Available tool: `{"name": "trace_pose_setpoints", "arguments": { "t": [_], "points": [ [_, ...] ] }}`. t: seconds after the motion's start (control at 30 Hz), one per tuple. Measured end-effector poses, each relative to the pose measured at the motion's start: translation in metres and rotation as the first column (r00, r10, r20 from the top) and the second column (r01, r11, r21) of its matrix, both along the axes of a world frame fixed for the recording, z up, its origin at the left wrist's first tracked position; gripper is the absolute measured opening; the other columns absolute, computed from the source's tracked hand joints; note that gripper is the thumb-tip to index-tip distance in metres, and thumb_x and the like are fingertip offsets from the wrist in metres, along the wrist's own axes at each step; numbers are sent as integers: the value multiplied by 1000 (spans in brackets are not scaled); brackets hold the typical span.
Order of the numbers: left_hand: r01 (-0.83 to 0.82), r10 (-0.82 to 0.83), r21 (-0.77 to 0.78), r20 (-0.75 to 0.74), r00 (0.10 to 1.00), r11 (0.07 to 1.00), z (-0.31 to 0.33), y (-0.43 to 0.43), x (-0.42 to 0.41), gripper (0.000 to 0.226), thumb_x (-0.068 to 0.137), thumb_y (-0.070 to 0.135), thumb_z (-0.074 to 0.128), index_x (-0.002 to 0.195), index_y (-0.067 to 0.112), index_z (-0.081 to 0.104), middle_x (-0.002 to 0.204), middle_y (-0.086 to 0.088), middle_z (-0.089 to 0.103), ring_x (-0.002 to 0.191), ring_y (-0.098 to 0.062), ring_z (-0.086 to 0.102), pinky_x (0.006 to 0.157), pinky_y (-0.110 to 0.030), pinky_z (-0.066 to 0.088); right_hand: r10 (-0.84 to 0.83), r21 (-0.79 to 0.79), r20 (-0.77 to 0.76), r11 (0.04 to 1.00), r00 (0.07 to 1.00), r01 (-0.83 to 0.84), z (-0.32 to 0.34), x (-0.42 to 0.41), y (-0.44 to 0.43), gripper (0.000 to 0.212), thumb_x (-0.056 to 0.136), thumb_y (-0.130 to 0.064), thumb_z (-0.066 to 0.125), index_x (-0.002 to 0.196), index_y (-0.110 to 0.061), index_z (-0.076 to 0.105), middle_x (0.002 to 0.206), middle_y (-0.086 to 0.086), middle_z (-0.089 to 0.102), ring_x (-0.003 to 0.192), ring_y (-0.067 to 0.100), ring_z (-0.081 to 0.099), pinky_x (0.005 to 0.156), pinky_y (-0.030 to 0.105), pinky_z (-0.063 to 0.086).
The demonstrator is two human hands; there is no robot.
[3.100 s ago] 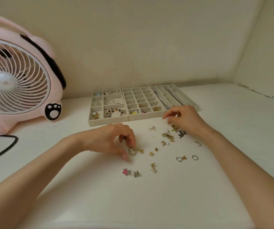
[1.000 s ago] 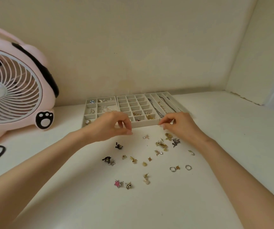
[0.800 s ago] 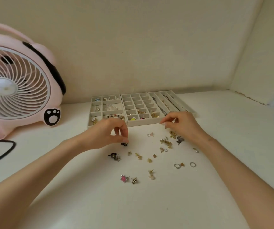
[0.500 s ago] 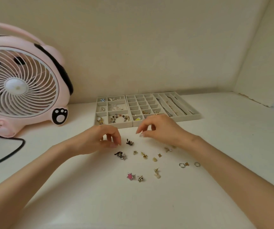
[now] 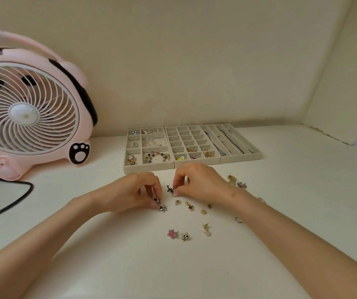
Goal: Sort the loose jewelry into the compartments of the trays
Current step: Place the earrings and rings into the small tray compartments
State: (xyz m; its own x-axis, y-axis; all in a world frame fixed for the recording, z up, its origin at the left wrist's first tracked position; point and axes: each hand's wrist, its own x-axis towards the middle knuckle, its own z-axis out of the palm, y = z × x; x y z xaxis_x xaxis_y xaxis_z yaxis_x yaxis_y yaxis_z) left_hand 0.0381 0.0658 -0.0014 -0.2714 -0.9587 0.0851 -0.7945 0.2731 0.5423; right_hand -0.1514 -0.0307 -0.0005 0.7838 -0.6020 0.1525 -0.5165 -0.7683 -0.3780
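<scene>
Pink fan (image 5: 26, 117): standing far left on the counter (image 5: 108, 255), taking no part. Left hand (image 5: 130, 193): fingers (image 5: 154, 190) pinching a small dark stud (image 5: 157, 200) at the counter surface, with a silver star (image 5: 163, 208) lying just beside it. Right hand (image 5: 201, 184): fingers pinching a dark charm (image 5: 169, 188) near the trays (image 5: 148, 167). Loose jewelry (image 5: 190, 207): lying scattered in front of the trays. Handling note: the two dark pieces are likely pairing up. Lifting each straight clear of its neighbours and keeping the pinch firm is advisable, then releasing both low over one empty compartment.
</scene>
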Motion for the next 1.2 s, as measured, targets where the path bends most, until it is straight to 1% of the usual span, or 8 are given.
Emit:
{"name": "trace_pose_setpoints", "arguments": {
  "t": [0.1,0.4,0.67,0.77,0.83,0.97,1.1,1.2],
  "points": [
    [-30,27,-38,-75,997,999,4,-5,1,12,84,9,66,89,19,63,89,10,68,84,-7,61,69,-17,44,-18,-21,28,1000,999,19,1,-2,-1,9,81,-35,68,84,-27,65,89,-11,64,65,-4,47,62,19,36],
    [-295,256,-144,-238,937,945,20,-58,1,4,85,17,66,83,16,62,75,11,62,65,-2,51,58,-15,36,-238,148,313,968,919,201,30,-3,-63,7,80,-32,70,81,-26,70,75,-13,63,67,-2,52,70,25,45],
    [-479,440,-76,-294,849,874,23,-114,7,15,84,21,67,91,8,64,89,-5,68,81,-19,63,73,-31,49,-329,177,262,941,908,290,22,38,-111,17,81,-36,70,90,-21,73,96,-4,71,91,12,64,85,35,52],
    [-497,462,-89,-259,848,863,22,-123,8,17,84,25,67,91,9,65,76,3,62,67,-9,55,56,-21,41,-317,173,227,944,921,282,20,46,-117,19,80,-36,70,91,-21,74,100,-4,71,95,13,63,89,41,51],
    [-503,466,-86,-268,843,860,22,-127,10,18,84,26,67,90,9,64,72,5,59,65,-10,52,55,-23,40,-328,169,235,941,915,294,21,48,-120,18,80,-37,70,91,-22,74,101,-4,70,96,13,62,89,40,50],
    [-499,464,-76,-269,844,863,22,-137,13,13,83,24,68,85,12,63,73,5,59,74,-16,55,71,-31,46,-322,176,247,942,914,285,25,54,-125,15,81,-36,70,92,-25,72,103,-5,68,98,14,60,91,41,49],
    [-494,461,-86,-250,851,865,20,-144,12,12,83,23,68,87,14,62,71,9,54,68,-10,49,58,-23,39,-329,150,202,941,922,303,25,55,-123,19,83,-33,69,99,-24,71,105,-4,66,101,16,60,91,39,48],
    [-488,459,-88,-226,859,869,18,-151,9,11,83,21,68,87,14,62,75,6,56,71,-12,50,60,-25,39,-340,103,198,940,919,325,24,46,-123,19,86,-33,65,103,-25,70,105,-4,65,92,11,57,78,28,44]
  ]
}}
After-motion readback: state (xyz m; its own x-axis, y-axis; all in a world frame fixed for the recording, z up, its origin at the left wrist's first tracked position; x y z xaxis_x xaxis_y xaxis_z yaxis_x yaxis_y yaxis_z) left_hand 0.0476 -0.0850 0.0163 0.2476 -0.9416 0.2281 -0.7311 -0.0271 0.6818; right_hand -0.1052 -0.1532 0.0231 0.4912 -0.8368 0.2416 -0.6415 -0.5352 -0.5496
